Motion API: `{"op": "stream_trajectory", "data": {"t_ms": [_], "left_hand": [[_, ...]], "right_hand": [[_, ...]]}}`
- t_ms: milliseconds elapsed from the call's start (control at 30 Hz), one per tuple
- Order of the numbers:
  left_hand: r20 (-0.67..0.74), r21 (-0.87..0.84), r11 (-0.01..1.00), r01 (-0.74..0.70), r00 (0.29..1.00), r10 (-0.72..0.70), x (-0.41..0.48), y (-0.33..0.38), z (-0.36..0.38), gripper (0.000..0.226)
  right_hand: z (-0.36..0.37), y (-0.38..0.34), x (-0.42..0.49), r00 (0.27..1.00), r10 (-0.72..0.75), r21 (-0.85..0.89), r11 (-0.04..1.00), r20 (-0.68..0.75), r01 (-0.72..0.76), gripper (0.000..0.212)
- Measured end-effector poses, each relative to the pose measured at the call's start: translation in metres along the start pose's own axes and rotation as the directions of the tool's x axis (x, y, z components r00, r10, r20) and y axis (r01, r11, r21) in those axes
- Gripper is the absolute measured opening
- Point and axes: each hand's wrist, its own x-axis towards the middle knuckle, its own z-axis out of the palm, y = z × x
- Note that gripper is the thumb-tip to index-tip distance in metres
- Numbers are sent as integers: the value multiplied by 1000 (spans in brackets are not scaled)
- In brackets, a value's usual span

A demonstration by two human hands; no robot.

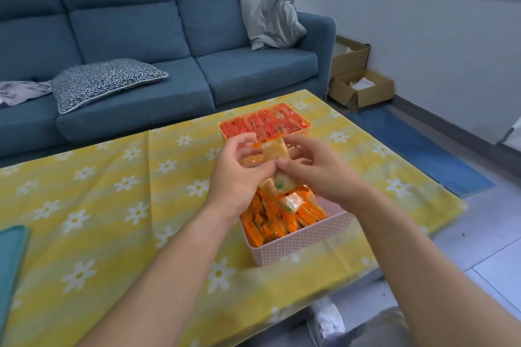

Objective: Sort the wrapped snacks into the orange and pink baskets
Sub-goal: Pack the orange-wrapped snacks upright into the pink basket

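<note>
While my left hand [239, 175] and right hand [317, 169] both pinch the wrapped snack [275, 151], it seems light, crinkly and slippery; its edges look safest.

Head-worn wide-angle camera looks forward and down across the table [112, 220] toward the sofa [127, 25].

- Blue sofa [135, 8] along the far wall.
- Grey cushion [272, 13] propped upright in the sofa's right corner.
- Speckled cushion [104, 80] lying flat on the sofa's left seat.
- Crumpled grey cloth [19, 91] on the sofa seat, just left of the speckled cushion.
- Yellow daisy tablecloth [112, 191] spread in front of the sofa.
- Two open cardboard boxes [363, 87] on the floor, beside the sofa's right arm.
- Blue mat [417, 149] on the floor, right of the sofa, in front of the boxes.
- Teal object [10, 256] on the tablecloth, at its left edge, well in front of the sofa.
</note>
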Motion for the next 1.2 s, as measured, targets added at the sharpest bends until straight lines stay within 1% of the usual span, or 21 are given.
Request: {"op": "stream_trajectory", "data": {"t_ms": [67,100,133,167,200,267,333,400,433,567,667,733,800,867,900,967,1033,1067,1133,1167,1200], "left_hand": [[-25,-32,999,-7,1000,6,3,-1,9,42],[-39,17,999,-37,999,38,4,-1,13,38],[-38,140,985,-96,994,103,5,-3,14,36],[6,315,935,-165,985,172,6,-5,13,37],[91,491,840,-229,973,212,6,-7,12,40],[299,721,617,-316,945,134,8,-14,10,55],[400,821,456,-345,916,-26,8,-18,8,70],[424,845,395,-359,902,-87,9,-21,9,72],[427,845,390,-366,901,-80,9,-22,9,68],[414,836,411,-365,909,-35,14,-23,9,51],[415,796,491,-353,909,-20,16,-21,8,48],[414,756,554,-349,910,8,15,-19,8,47],[415,718,598,-356,909,42,13,-18,10,47],[415,685,632,-364,907,73,13,-17,16,47],[411,664,653,-365,907,88,13,-17,20,48],[391,613,705,-355,913,119,15,-18,27,49],[349,551,765,-334,925,153,17,-18,31,53],[323,514,800,-311,934,156,18,-18,32,57],[253,481,840,-253,957,143,19,-20,30,64],[219,529,814,-242,965,145,20,-21,28,66],[201,625,743,-238,969,141,22,-23,25,65]], "right_hand": [[-19,4,-1,993,49,-5,999,-111,-50,47],[-30,7,0,979,75,-19,997,-190,-79,46],[-39,12,0,959,91,-59,992,-267,-110,45],[-45,17,0,940,98,-133,980,-328,-148,44],[-49,23,0,923,97,-213,959,-373,-187,42],[-51,32,0,901,73,-362,900,-428,-245,38],[-49,39,4,894,70,-515,796,-443,-317,33],[-43,46,8,897,59,-647,672,-437,-360,28],[-39,50,10,901,54,-679,638,-429,-362,27],[-24,70,17,915,103,-682,636,-390,-362,22],[-25,72,20,930,258,-712,600,-260,-365,12],[-32,66,19,925,309,-719,589,-221,-369,7],[-41,58,18,928,221,-670,643,-301,-370,22],[-44,47,16,935,68,-594,756,-347,-275,30],[-43,39,14,954,46,-536,819,-296,-206,30],[-37,27,9,992,86,-380,918,-89,-114,30],[-34,22,4,992,119,-332,938,49,-96,40],[-35,22,2,992,112,-340,937,62,-84,43],[-41,25,3,995,98,-319,943,12,-89,35],[-46,27,4,994,103,-279,954,-33,-108,31],[-51,30,5,990,114,-228,965,-86,-131,29]]}}
